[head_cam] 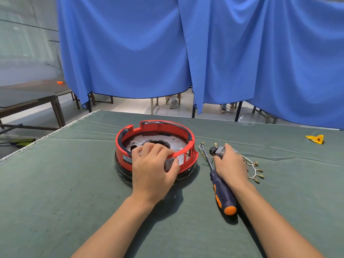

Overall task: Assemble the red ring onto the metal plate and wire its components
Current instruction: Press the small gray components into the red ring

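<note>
The red ring (158, 127) stands on the green mat at the table's middle, with the round metal plate (175, 142) lying inside it and a black base under it. My left hand (153, 168) grips the ring's near rim, fingers curled over the edge and thumb on a grey part at the front. To the right, my right hand (231, 163) lies over a bundle of white wires with brass terminals (256, 171) and holds a small grey and black component (216, 150) at its fingertips. A screwdriver (222, 192) with a dark blue and orange handle lies beside that hand.
A yellow scrap (316, 139) lies at the far right of the green mat (74, 183). Blue curtains (167, 53) hang behind the table's far edge. A dark side table (28, 97) stands off to the left.
</note>
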